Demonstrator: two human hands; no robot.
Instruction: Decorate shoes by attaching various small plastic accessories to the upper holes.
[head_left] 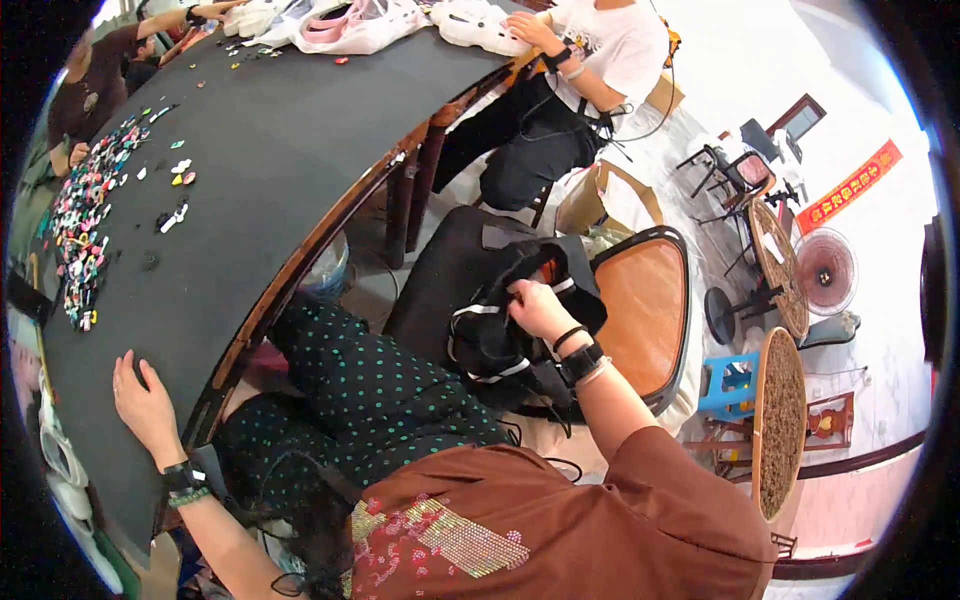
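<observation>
My left hand (147, 405) lies flat on the dark grey table top (230, 190), fingers stretched out and holding nothing. To my right, a black cloth bag (485, 335) with white trim rests with its mouth open on a chair beside my legs. My right hand (540, 312) is at that mouth, its fingers curled closed against the bag's edge. Something orange-red shows inside the bag, too little of it to name. Small colourful charms (90, 220) are heaped at the table's left, with a few scattered pieces nearer the middle.
Across the table, a person in a white shirt (610, 45) has a hand on white clogs (475, 25). Pink clogs (335, 28) sit in a plastic bag alongside. Another person reaches in at the far left. An orange-brown chair back (640, 320), cardboard box (608, 200) and fan (822, 272) stand rightward.
</observation>
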